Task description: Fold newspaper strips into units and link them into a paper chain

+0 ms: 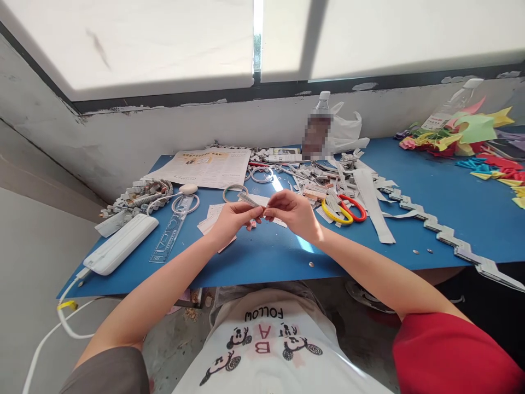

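Above the middle of a blue surface [430, 197], a small folded strip of newspaper [249, 200] is pinched between two bare hands that meet at the fingertips. The left hand [232, 219] is closed on the strip from below, with the paper's free end sticking up and to the left, while the right hand [293, 212] is closed on its other end, fingers curled inward. Whether a second scrap is held in the right hand cannot be told. Just beyond the right hand, a pair of scissors [344, 210] with one yellow and one red handle is laid flat, touching a heap of cut paper strips [324, 178]. A long zigzag paper chain [447, 238] is stretched along the right side toward the near edge. To the left, a clear ruler [172, 232] and a white power strip [118, 245] are set side by side, and an open newspaper [205, 167] is spread behind them. A plastic bottle [318, 128] is stood upright by the wall, and bright coloured paper shapes [467, 134] are piled at the far right.
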Available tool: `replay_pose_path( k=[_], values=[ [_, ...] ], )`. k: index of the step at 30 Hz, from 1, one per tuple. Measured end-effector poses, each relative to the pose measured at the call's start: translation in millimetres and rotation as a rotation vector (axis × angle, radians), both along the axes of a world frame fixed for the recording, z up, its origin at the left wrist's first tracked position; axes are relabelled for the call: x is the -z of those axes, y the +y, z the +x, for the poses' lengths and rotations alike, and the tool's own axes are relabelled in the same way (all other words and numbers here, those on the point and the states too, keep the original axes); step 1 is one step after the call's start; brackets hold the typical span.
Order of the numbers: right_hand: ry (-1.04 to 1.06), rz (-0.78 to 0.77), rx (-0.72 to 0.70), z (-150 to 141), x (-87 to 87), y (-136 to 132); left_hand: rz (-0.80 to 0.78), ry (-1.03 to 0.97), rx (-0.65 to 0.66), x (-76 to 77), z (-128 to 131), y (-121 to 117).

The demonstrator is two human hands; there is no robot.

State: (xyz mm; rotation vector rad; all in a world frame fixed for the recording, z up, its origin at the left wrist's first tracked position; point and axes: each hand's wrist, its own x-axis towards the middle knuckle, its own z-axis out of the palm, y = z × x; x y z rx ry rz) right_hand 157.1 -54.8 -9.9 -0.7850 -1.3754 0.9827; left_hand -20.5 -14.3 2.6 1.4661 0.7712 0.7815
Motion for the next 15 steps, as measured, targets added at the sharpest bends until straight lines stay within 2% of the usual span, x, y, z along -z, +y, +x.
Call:
replay_pose_path(
  k=[3, 6, 10, 12, 15],
  values=[
    [-0.013, -0.026, -0.089, 4, -2.5, 0, -0.026, -0.044, 0.08, -4.1, -1, -1],
    [-0.021, -0.094, -0.145, 10, -4.9, 4, -0.096, -0.065, 0.23, -10.4, -3, -5],
    [-0.013, -0.244, -0.327, 15, -5.8, 10, -0.248, 0.056, 0.422, -16.5, -7, -10],
    [-0.005, -0.297, -0.412, 15, -5.5, 11, -0.275, 0.111, 0.458, -17.9, -8, -11],
    [0.005, -0.31, -0.478, 16, -4.0, 12, -0.25, 0.144, 0.44, -18.8, -8, -10]
  ],
)
